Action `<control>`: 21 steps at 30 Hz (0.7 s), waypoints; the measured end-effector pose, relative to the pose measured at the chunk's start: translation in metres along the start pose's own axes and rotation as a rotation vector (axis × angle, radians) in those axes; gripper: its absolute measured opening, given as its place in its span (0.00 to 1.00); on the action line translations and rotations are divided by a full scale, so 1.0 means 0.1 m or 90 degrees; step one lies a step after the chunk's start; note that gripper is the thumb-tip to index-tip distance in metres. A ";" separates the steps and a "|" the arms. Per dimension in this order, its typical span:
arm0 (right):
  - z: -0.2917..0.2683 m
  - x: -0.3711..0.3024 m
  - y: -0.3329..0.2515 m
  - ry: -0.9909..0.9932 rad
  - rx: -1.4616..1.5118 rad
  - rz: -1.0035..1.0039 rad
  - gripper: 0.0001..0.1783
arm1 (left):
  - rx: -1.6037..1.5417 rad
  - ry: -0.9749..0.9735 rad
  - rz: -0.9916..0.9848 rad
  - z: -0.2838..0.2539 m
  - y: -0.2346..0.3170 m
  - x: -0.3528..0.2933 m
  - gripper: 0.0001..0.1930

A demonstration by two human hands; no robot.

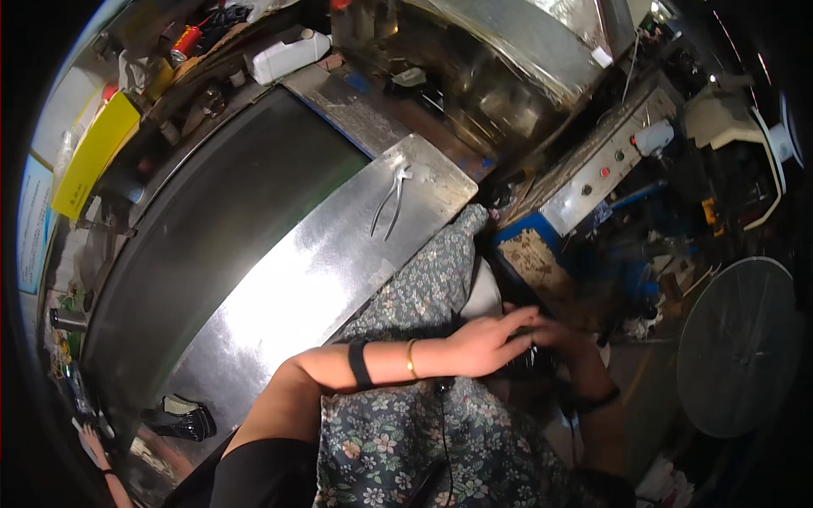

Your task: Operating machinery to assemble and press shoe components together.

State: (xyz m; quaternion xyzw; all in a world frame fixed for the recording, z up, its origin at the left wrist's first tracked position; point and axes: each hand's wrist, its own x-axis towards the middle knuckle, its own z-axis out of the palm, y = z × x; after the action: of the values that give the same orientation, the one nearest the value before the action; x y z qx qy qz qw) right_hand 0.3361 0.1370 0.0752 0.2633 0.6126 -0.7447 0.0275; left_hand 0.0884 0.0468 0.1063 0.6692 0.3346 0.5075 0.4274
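Note:
Over my lap, my left hand (489, 345) reaches to the right with its fingers stretched and apart. Beside it my right hand (555, 336) is in shadow and slightly blurred, its fingers bent. Both are close around a glossy black item (532, 360), mostly hidden, whose kind I cannot make out. A white piece (483, 292) shows just beyond my left hand, against the floral apron (385, 432). Farther off, metal pincers (392, 203) lie on the shiny metal tabletop (296, 275). A black shoe (182, 419) rests at the near left end of that top.
Past the metal top runs a dark conveyor belt (229, 169). Another person's hand (91, 440) shows at the lower left. A white jug (290, 57) and a yellow box (97, 157) stand behind. To the right are a button panel (597, 178) and a round fan guard (735, 347).

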 end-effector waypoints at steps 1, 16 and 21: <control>0.19 -0.27 -0.15 0.075 0.286 0.043 0.29 | 0.053 -0.012 0.005 -0.18 0.00 0.06 0.23; -0.99 2.23 -0.77 0.633 0.148 -0.457 0.28 | 0.212 0.335 -0.440 -1.38 -0.26 -1.92 0.13; -1.31 3.20 -1.04 0.378 -0.042 -0.215 0.29 | 0.506 0.294 -0.464 -1.71 0.30 -2.36 0.14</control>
State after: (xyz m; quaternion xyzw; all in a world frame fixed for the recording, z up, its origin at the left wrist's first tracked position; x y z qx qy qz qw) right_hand 0.0699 0.3742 0.0179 0.3626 0.6523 -0.6096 -0.2672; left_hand -0.1375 -0.1333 0.0612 0.4918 0.7922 0.2960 0.2071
